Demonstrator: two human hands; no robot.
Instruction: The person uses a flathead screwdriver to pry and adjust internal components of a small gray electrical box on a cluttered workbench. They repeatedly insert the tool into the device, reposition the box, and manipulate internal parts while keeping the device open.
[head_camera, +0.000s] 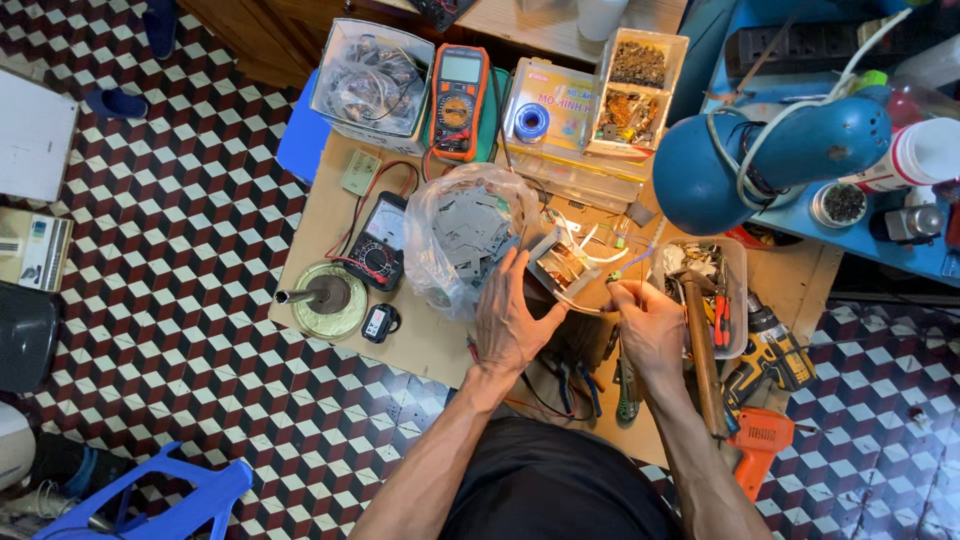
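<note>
A low brown board (330, 215) lies on the chequered tile floor (180, 230) and carries the work. At two o'clock from its centre hangs a big blue lamp head (760, 165). At twelve o'clock stand a clear bin of wires (372, 82) and an orange multimeter (458, 100). A clear bag of grey parts (465, 235) sits at ten o'clock from the hands, and a black analogue meter (378, 243) lies at nine o'clock from the bag. A tub of tools (738, 290) lies at three o'clock from the hands.

The left hand (510, 320) is closed around the side of a small transformer (562, 265), which sits near the board's centre. The right hand (650, 325) pinches a thin white wire (592, 308) that runs from the transformer's underside.
</note>
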